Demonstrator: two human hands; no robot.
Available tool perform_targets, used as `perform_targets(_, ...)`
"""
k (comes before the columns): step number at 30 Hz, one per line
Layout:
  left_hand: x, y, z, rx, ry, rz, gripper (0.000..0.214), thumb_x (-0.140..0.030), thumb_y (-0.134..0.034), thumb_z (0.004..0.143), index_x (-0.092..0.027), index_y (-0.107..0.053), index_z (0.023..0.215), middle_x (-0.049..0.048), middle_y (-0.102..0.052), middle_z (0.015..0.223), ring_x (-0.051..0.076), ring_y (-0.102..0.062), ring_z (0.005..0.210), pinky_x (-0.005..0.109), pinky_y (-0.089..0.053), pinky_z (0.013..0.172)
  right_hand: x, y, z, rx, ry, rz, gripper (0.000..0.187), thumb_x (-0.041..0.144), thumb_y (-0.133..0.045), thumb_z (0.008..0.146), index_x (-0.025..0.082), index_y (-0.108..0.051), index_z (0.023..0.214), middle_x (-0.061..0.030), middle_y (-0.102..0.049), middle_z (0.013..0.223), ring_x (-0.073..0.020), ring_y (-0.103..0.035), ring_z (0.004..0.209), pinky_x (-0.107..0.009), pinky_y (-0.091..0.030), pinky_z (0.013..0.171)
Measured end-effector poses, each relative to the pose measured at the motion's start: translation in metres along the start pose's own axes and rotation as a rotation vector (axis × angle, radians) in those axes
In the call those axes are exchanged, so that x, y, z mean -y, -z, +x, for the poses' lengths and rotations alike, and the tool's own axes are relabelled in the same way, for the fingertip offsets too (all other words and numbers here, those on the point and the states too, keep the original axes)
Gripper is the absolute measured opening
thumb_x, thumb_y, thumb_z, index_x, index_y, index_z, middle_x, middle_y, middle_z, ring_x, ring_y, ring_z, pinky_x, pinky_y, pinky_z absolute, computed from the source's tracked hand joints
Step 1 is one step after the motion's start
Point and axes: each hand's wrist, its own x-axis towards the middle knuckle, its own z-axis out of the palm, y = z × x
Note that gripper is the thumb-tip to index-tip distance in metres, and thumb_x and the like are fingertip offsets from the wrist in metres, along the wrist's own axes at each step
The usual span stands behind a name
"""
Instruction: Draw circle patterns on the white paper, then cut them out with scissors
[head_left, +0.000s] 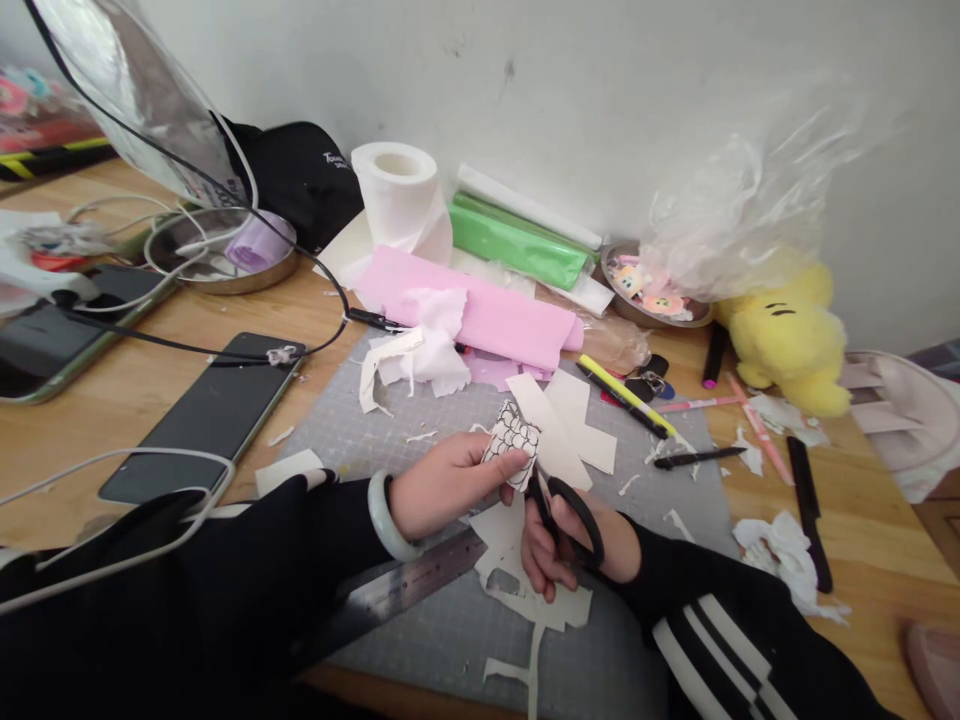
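My left hand point(442, 485) pinches a small white paper piece point(512, 441) drawn with a black scale pattern, holding it just above the grey cutting mat point(420, 640). A pale bangle sits on that wrist. My right hand point(559, 545) grips black-handled scissors point(568, 510), fingers through the loops, with the blades meeting the lower right edge of the patterned piece. Cut white paper scraps point(525, 590) lie under both hands. A steel ruler point(416, 585) lies across the mat beneath my left wrist.
A phone point(206, 415) and cables lie left on the wooden desk. Pink paper point(480, 315), green rolls point(517, 245), a toilet roll point(397, 195) and metal dishes stand at the back. Pens point(626, 397), a yellow plush toy point(787, 340) and paper shreds are on the right.
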Motion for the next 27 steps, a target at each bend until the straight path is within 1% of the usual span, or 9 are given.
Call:
perform_targets(7, 0.0019, -0.0020, 0.0009, -0.022, 0.046, -0.003, 0.043, -0.049, -0.042, 0.081, -0.015, -0.053, 0.058, -0.0024, -0.045, 0.048, 0.009, -0.039, 0.046, 0.021, -0.031, 0.046, 0.0017, -0.0011, -0.0005, -0.026, -0.031, -0.026, 0.053, 0.065, -0.050, 0.074, 0.015, -0.042, 0.057, 0.0047, -0.042, 0.035, -0.0100, -0.051, 0.043, -0.020, -0.045, 0.040)
perform_targets(10, 0.0005, -0.0024, 0.0006, -0.036, 0.074, -0.040, 0.043, -0.049, -0.042, 0.080, -0.015, -0.054, 0.058, -0.0023, -0.046, 0.049, 0.009, -0.039, 0.046, 0.021, -0.031, 0.046, -0.0009, 0.0008, 0.0000, -0.031, -0.008, 0.006, 0.053, 0.065, -0.049, 0.075, 0.016, -0.042, 0.058, 0.0046, -0.042, 0.034, -0.0114, -0.053, 0.043, -0.021, -0.045, 0.039)
perform_targets(12, -0.0011, -0.0026, 0.0003, -0.041, 0.067, -0.065, 0.043, -0.049, -0.042, 0.081, -0.014, -0.055, 0.058, -0.0018, -0.047, 0.049, 0.009, -0.041, 0.047, 0.021, -0.032, 0.047, -0.0016, 0.0027, -0.0001, -0.003, 0.018, 0.054, 0.054, 0.066, -0.044, 0.077, 0.016, -0.041, 0.057, 0.0038, -0.042, 0.033, -0.0127, -0.054, 0.043, -0.021, -0.044, 0.039)
perform_targets(15, -0.0036, -0.0030, 0.0001, -0.040, 0.037, -0.103, 0.045, -0.047, -0.041, 0.082, -0.014, -0.056, 0.057, -0.0007, -0.049, 0.050, 0.010, -0.044, 0.050, 0.022, -0.035, 0.051, 0.0001, 0.0054, -0.0014, 0.105, 0.042, 0.135, 0.057, 0.069, -0.037, 0.078, 0.017, -0.041, 0.057, 0.0021, -0.043, 0.033, -0.0143, -0.055, 0.046, -0.022, -0.045, 0.042)
perform_targets(16, -0.0043, -0.0031, 0.0000, -0.041, 0.033, -0.120, 0.045, -0.047, -0.041, 0.083, -0.014, -0.056, 0.057, -0.0004, -0.050, 0.051, 0.010, -0.044, 0.050, 0.022, -0.036, 0.052, 0.0009, 0.0060, -0.0019, 0.137, 0.041, 0.154, 0.058, 0.070, -0.037, 0.078, 0.016, -0.042, 0.058, 0.0016, -0.044, 0.034, -0.0145, -0.056, 0.047, -0.022, -0.044, 0.042)
perform_targets(18, -0.0054, -0.0033, 0.0001, -0.036, 0.041, -0.153, 0.044, -0.047, -0.040, 0.082, -0.014, -0.055, 0.057, -0.0003, -0.050, 0.052, 0.010, -0.044, 0.050, 0.022, -0.036, 0.052, 0.0019, 0.0069, -0.0024, 0.163, 0.033, 0.183, 0.058, 0.071, -0.038, 0.076, 0.016, -0.044, 0.060, 0.0011, -0.046, 0.037, -0.0145, -0.056, 0.047, -0.022, -0.044, 0.043)
perform_targets(21, -0.0055, -0.0036, 0.0003, -0.026, 0.051, -0.186, 0.044, -0.049, -0.041, 0.082, -0.014, -0.055, 0.058, -0.0006, -0.050, 0.052, 0.010, -0.043, 0.050, 0.023, -0.036, 0.052, 0.0005, 0.0078, -0.0011, 0.141, 0.008, 0.198, 0.057, 0.071, -0.044, 0.073, 0.015, -0.046, 0.062, 0.0012, -0.048, 0.038, -0.0140, -0.056, 0.047, -0.021, -0.043, 0.042)
perform_targets(25, -0.0042, -0.0039, 0.0009, -0.032, 0.053, -0.208, 0.043, -0.049, -0.041, 0.082, -0.014, -0.056, 0.061, -0.0002, -0.051, 0.053, 0.010, -0.044, 0.051, 0.023, -0.036, 0.053, -0.0028, 0.0078, 0.0019, 0.065, -0.040, 0.124, 0.054, 0.068, -0.054, 0.070, 0.014, -0.047, 0.063, 0.0018, -0.048, 0.038, -0.0130, -0.056, 0.046, -0.022, -0.046, 0.043)
perform_targets(27, -0.0038, -0.0038, 0.0010, -0.032, 0.053, -0.212, 0.043, -0.049, -0.041, 0.082, -0.014, -0.056, 0.061, 0.0000, -0.050, 0.054, 0.010, -0.044, 0.052, 0.023, -0.037, 0.053, -0.0032, 0.0072, 0.0023, 0.039, -0.052, 0.108, 0.054, 0.067, -0.055, 0.069, 0.014, -0.047, 0.062, 0.0019, -0.048, 0.038, -0.0132, -0.056, 0.047, -0.023, -0.047, 0.044)
